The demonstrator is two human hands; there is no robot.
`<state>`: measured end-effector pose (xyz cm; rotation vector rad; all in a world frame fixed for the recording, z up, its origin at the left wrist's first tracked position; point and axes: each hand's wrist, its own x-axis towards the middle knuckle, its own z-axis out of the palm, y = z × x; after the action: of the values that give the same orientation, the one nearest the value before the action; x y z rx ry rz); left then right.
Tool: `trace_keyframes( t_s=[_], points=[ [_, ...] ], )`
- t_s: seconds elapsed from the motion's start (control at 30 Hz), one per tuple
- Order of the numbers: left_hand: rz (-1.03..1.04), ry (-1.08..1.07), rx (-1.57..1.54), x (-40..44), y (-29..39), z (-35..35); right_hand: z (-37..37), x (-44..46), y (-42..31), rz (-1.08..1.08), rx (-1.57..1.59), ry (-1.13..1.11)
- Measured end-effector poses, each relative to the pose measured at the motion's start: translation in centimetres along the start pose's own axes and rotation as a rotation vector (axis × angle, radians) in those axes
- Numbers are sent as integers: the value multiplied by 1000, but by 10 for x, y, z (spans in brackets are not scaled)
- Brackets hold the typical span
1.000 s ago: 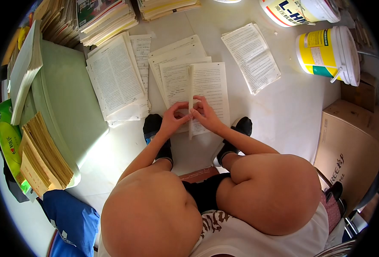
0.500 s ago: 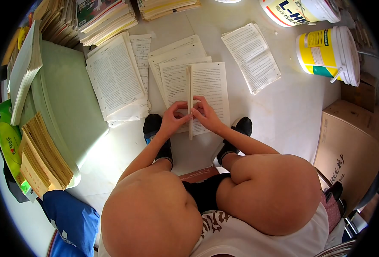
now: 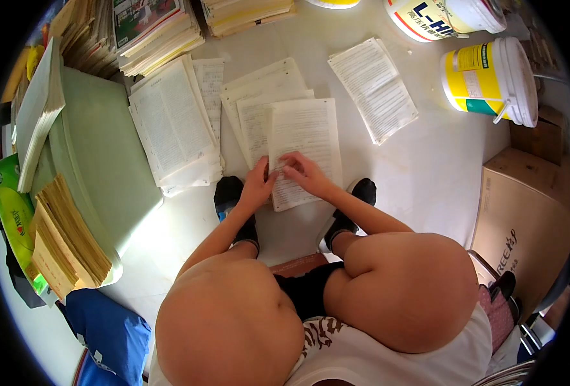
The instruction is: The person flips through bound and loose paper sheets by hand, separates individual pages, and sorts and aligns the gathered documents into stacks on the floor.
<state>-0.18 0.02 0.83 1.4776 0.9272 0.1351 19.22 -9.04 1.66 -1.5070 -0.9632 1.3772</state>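
A stack of printed sheets [image 3: 305, 135] lies in front of me, its text side facing up. My left hand [image 3: 257, 186] is at the stack's left edge, thumb on top and fingers curled by the edge. Over the lower left of the top page is my right hand [image 3: 307, 175], its fingers bent and apart, the fingertips close to my left thumb. Partly covered by this stack are other printed sheets [image 3: 249, 106], fanned out to its upper left.
To the left lies a pile of printed pages [image 3: 172, 122], to the right another bundle of sheets [image 3: 375, 90]. Yellow-and-white buckets [image 3: 481, 80] and a cardboard box [image 3: 523, 219] stand at the right. Book stacks [image 3: 159, 38] rise at the back left. My feet [image 3: 362, 193] flank the papers.
The stack stood on edge between both hands; now it lies down with its page facing up. My left hand has stayed at the left edge while my right hand has moved slightly lower.
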Motion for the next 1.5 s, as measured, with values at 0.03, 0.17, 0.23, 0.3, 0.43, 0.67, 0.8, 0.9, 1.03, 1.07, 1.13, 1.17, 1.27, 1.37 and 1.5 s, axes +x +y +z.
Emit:
trace_keyframes(
  t_s=[0.03,0.17,0.23,0.3,0.43,0.67,0.8,0.9,1.03,1.07,1.13,1.17,1.27,1.37,1.5],
  points=[
    [4,5,0,0,0,0,-7,3,-2,-68,-144,74],
    [90,26,-275,-13,15,-4,-60,2,-18,-189,-348,668],
    [82,38,-342,-19,32,-15,-86,-5,-27,-173,-162,639],
    [72,7,-316,-25,50,-26,-91,-13,-33,-211,33,565],
    [291,121,-298,-30,108,-35,-81,-30,-96,-56,275,354],
    [463,79,-342,-15,131,-43,-76,-21,-129,-426,271,234],
    [461,93,-252,4,98,-37,-69,-9,-94,-284,201,256],
    [345,55,-201,17,73,-34,-63,-3,-73,-210,221,231],
    [407,153,-42,18,98,-31,-69,-6,-60,-191,-39,294],
    [183,221,52,11,108,-31,-72,-7,-61,-175,-94,329],
    [190,188,65,27,93,-26,-84,-7,-70,-205,-159,411],
    [299,223,34,32,103,-18,-95,-4,-78,-200,-180,447],
    [118,-19,-138,50,126,1,-130,-15,-107,-118,-289,669],
    [-67,-149,198,71,191,10,-195,-10,-79,-153,-620,823],
    [-104,-335,-129,121,272,54,-292,3,-123,-176,-682,865]
  ],
)
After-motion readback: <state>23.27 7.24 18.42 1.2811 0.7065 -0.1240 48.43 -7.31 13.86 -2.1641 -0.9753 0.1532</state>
